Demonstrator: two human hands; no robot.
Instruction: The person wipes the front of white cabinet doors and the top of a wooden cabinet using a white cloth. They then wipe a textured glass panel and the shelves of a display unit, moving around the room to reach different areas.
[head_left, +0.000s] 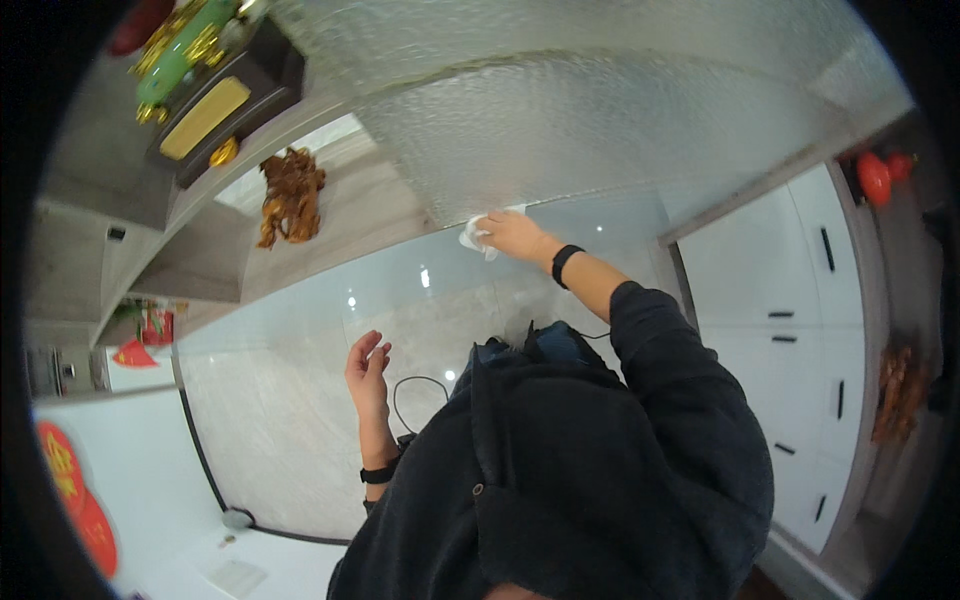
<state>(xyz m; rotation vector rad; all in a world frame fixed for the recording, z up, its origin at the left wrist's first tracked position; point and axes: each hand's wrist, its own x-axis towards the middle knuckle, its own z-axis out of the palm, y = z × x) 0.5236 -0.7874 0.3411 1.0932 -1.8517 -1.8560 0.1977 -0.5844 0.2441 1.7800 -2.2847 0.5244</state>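
Note:
A crumpled white cloth or tissue (474, 236) is in my right hand (514, 234), which presses it against the lower edge of a textured glass panel (525, 135). My fingers are bent over it, so part of it is hidden. My left hand (367, 367) hangs free above the pale tiled floor (277, 397), its fingers loosely curled and apart, with nothing in it. A brown carved ornament (291, 199) stands on the wooden shelf (375, 191) to the left of the glass.
A green and gold ornament (180, 64) on a dark base sits on the upper left shelf. White cabinets (750, 255) with black handles line the right side. A thin black cable (397, 390) loops near my legs. Red decorations (79, 495) hang on the white wall at lower left.

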